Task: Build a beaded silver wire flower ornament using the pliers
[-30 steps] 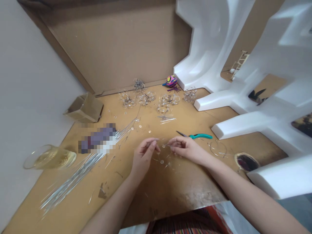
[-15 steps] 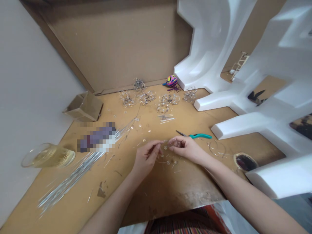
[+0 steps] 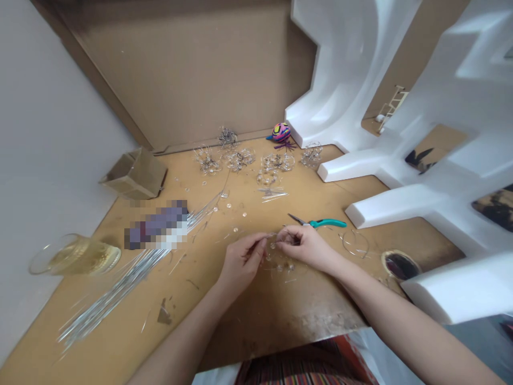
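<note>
My left hand (image 3: pixel 242 262) pinches a thin wire (image 3: pixel 270 233) between nearly closed fingers above small clear beads (image 3: pixel 280 266) on the tabletop (image 3: pixel 280 321), while my right hand (image 3: pixel 300 246) pinches closely at its far end, though I cannot tell what it holds, just near the teal-handled pliers (image 3: pixel 326 223).

A glass (image 3: pixel 75 255) of pale yellow liquid sits near the left edge of the tabletop (image 3: pixel 304 321), with an open cardboard box (image 3: pixel 134 175) farther along that edge. A pink-and-blue painted figure (image 3: pixel 281 132) sits at the far edge, and white foam shapes (image 3: pixel 385 208) rise along the right side.
</note>
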Demonstrator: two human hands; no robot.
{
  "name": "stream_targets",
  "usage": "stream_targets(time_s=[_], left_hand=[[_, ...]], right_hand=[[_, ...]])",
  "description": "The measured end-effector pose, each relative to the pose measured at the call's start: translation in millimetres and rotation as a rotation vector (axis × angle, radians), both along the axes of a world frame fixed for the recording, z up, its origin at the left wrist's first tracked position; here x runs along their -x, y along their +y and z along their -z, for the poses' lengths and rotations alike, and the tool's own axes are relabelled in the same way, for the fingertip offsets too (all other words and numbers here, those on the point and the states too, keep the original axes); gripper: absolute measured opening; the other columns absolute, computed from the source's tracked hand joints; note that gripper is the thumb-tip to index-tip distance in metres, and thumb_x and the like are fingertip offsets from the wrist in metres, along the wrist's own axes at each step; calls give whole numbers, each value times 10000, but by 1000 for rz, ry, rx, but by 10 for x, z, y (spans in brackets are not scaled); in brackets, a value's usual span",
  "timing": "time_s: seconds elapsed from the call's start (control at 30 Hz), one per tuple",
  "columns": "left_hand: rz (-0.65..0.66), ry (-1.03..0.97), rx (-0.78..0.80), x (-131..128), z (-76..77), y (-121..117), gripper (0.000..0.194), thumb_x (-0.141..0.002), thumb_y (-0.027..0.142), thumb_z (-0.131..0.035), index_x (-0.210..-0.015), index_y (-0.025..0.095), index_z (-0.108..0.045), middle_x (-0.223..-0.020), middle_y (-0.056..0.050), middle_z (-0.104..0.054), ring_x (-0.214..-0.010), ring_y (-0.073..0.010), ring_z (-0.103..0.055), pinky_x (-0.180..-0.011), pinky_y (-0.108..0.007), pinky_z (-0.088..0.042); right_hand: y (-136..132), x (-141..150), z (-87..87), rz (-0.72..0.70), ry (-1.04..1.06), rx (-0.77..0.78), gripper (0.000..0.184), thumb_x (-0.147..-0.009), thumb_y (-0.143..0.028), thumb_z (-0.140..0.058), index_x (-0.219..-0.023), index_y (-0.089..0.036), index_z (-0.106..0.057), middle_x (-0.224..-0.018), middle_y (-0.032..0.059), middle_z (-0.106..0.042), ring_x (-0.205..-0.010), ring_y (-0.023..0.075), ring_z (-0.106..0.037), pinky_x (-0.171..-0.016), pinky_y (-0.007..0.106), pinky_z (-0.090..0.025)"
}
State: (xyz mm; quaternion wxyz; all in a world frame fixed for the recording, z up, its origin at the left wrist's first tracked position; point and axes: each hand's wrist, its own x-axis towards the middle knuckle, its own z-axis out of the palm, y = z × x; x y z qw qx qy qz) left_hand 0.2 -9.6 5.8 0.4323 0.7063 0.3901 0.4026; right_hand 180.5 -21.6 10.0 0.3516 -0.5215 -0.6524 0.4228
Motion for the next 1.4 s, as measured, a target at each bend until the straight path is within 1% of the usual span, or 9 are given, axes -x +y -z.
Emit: stream_targets(time_s=[0.17,0.43,0.6,0.8,0.93,1.0,1.13,1.3,1.4], left_hand=[[-9,6,4,-3,2,-5,215,-829,261,-511,-963,207,-671,-588,2,-561,-473,-104,-500,-477,-211,-407],[-34,-10,-2,9,0,9,203,-816,266,-531,-941,211,-682,-585,0,-566,-489,-108,-483,-485,-210,-393],[-29,-17,-35,16,13,16,197,-809,259,-538,-934,220,-685,-629,-14,-599,-546,-122,-522,-508,-213,-416],[-16,49,-80,10,-4,1,186,-810,242,-537,-921,224,-685,-700,-30,-639,-597,-136,-551,-537,-223,-428],[-23,2,-57,11,3,2,189,-805,243,-545,-929,226,-685,-653,-19,-617,-573,-134,-537,-524,-220,-417],[-21,-3,-59,10,6,3,182,-799,242,-551,-918,223,-688,-652,-20,-619,-579,-137,-540,-523,-219,-414],[-20,68,-146,8,-4,0,193,-808,224,-531,-929,230,-682,-728,-35,-661,-628,-151,-572,-560,-234,-431],[13,200,-348,7,11,-3,218,-810,186,-515,-952,234,-673,-755,-43,-688,-638,-153,-597,-605,-242,-434],[18,261,-423,0,42,-2,235,-806,164,-505,-967,229,-663,-800,-56,-697,-661,-156,-608,-617,-240,-428]], right_hand=[[-4,-2,-32,9,-40,-31,48,-687,-193,-517,-694,-164,-555,-518,-63,-397,-487,70,-346,-463,195,-279],[-11,-25,-35,21,-80,-62,89,-640,-126,-480,-690,-172,-537,-526,-62,-418,-488,68,-372,-464,185,-295],[2,-20,-30,54,-91,-61,73,-621,-122,-479,-654,-175,-516,-541,-52,-441,-506,75,-395,-482,191,-315],[8,-22,2,28,-60,-58,76,-658,-156,-500,-709,-173,-553,-550,-50,-431,-510,78,-382,-482,195,-310],[4,-17,15,5,-49,-89,90,-716,-227,-515,-710,-169,-584,-533,-52,-403,-504,76,-352,-480,198,-291],[2,-14,14,5,-52,-108,80,-711,-205,-507,-694,-169,-576,-529,-55,-406,-501,73,-354,-482,194,-292],[-5,-12,10,20,-89,-125,88,-652,-130,-479,-691,-174,-544,-539,-57,-431,-502,71,-382,-485,186,-306],[-11,-10,-2,32,-121,-135,124,-630,-120,-464,-705,-175,-546,-538,-58,-435,-497,71,-388,-482,187,-307],[-11,-3,-16,20,-123,-131,120,-624,-117,-459,-690,-173,-543,-537,-57,-434,-497,70,-384,-477,186,-302]])
